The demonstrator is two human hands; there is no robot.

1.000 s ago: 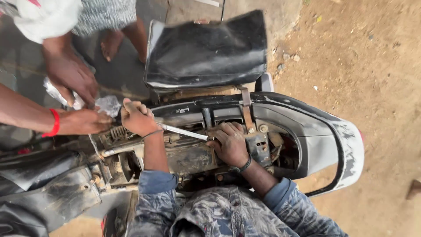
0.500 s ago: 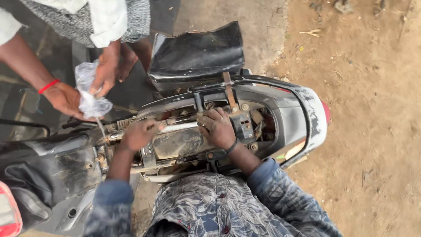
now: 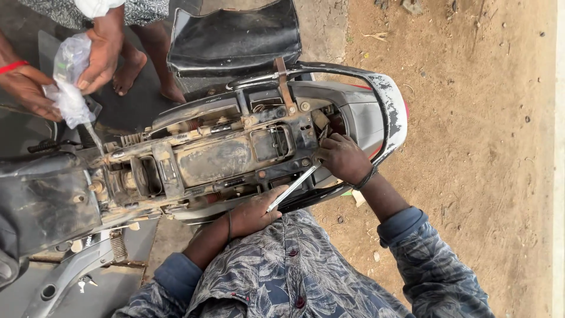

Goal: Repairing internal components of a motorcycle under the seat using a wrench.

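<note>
Two risks stand out, judged left to right: the left hand (image 3: 252, 213) grips a slim metal tool (image 3: 292, 187) by one end at the near edge of the motorcycle frame (image 3: 215, 158), so it might slip, while the right hand (image 3: 344, 158), curled into the tail cavity, could get pinched.

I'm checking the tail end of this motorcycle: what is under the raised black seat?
The dusty open metal frame with its rectangular tray lies exposed. The right hand covers parts near the tail, and the left hand holds a thin metal tool.
</note>
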